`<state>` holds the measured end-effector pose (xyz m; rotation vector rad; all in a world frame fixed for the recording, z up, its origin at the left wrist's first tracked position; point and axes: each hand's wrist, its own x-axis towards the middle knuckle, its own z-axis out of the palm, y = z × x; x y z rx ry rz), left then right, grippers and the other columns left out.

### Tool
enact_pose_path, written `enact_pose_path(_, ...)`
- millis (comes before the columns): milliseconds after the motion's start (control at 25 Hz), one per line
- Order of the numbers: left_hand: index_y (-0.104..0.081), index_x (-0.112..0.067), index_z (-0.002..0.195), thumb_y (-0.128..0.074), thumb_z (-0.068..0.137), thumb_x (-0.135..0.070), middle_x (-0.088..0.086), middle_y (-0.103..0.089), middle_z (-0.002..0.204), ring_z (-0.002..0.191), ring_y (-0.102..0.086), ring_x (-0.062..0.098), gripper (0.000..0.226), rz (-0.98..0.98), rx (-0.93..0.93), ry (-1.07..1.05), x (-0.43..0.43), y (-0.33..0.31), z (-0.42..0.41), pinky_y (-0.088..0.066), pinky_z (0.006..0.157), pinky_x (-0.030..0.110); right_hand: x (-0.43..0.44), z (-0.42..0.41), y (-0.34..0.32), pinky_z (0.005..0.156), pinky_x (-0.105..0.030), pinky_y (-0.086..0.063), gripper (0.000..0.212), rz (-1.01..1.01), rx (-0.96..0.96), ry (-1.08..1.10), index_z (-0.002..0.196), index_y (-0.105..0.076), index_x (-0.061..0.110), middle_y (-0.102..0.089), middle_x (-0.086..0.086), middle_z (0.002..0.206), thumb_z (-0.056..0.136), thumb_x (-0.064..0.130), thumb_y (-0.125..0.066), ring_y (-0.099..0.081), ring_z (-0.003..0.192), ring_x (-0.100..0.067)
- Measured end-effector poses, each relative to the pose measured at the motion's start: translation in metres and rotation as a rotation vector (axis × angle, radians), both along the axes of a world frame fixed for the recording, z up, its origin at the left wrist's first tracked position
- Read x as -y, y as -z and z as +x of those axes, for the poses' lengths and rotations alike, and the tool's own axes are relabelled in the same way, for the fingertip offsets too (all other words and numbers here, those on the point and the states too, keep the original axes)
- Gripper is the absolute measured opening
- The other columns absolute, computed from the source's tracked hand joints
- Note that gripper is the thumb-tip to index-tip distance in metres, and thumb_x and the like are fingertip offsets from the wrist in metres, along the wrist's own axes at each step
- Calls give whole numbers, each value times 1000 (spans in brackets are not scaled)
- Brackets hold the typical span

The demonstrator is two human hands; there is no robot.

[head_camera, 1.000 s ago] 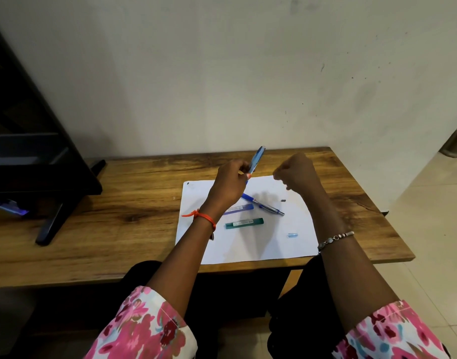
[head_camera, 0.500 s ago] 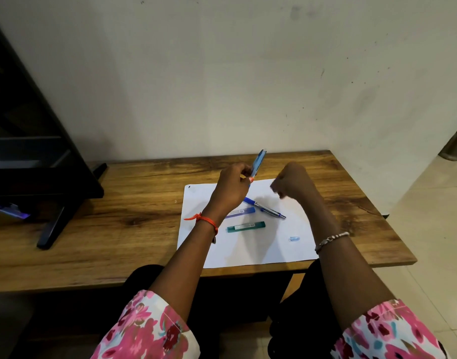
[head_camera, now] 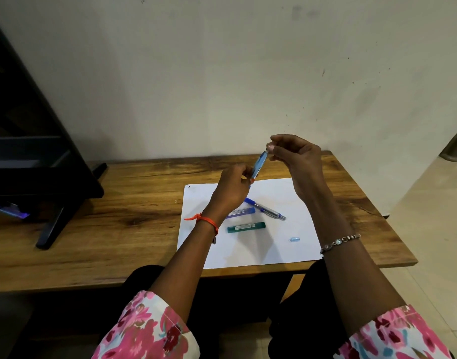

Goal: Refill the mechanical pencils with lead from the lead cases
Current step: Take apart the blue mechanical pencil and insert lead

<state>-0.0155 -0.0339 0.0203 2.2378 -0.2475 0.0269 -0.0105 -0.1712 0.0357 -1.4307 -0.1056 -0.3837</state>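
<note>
A person's left hand [head_camera: 232, 189] grips the lower end of a light-blue translucent plastic mechanical pencil [head_camera: 259, 165], fingers curled round it, holding it tilted above the wooden table [head_camera: 134, 203]; the right hand [head_camera: 298, 161], raised just beyond and to the right of the left, has thumb and forefinger pinched at the pencil's upper end, its other fingers loosely curled; whether a lead sits in that pinch is too fine to tell.

The pencil looks light, rigid and smooth, best held round the barrel as the left hand has it; loose leads are likely brittle, calling for a gentle fingertip pinch and a straight feed.

Below the hands lies one white paper sheet [head_camera: 248, 251]; on it, under the left hand, one blue-and-clear mechanical pencil with a grey tip [head_camera: 265, 209], one purple lead case [head_camera: 242, 212] just beside the left wrist and one green lead case [head_camera: 246, 226] nearer the person; one small light-blue cap [head_camera: 294, 239] rests below the right wrist; in all, two pencils, two cases, one cap.
</note>
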Motion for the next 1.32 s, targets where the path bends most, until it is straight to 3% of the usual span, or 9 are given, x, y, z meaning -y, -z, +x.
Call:
enact_pose_path(600,-58,0,116,-51,92,-7,16,-61,118,106,-58,27,26,4,-1,9,0,4,3,-42,83,24,3,-1,-4,72,-22,-55,23,-115,17,-11,88,-68,9,-70,2,79,81,-11,-60,-69,75,-10)
enact_pose_path(760,-58,0,116,-51,92,-6,17,-61,117,105,-59,27,26,17,1,7,0,5,5,-41,82,24,4,-1,-5,73,-21,-56,22,-214,34,1,91,-68,6,-68,-1,83,82,-11,-59,-68,75,-8)
enact_pose_path(960,-60,0,113,-51,92,-4,16,-61,114,101,-58,25,24,120,73,-11,-1,9,9,-39,78,23,4,0,-3,80,-27,-56,21,-424,82,56,85,-67,10,-66,2,80,82,-9,-58,-64,82,-17)
enact_pose_path(1120,-61,-3,109,-52,90,-1,14,-60,112,99,-58,26,21,175,120,-28,-4,17,13,-44,78,28,3,1,-1,79,-29,-55,23,-505,94,63,82,-67,10,-65,-5,81,79,-11,-58,-64,82,-20)
enact_pose_path(1320,-61,-2,110,-54,89,0,15,-60,113,100,-57,23,22,187,147,-43,-7,18,13,-46,80,27,4,1,0,72,-13,-53,21,-494,83,67,82,-67,9,-65,-4,81,79,-11,-60,-64,77,-14)
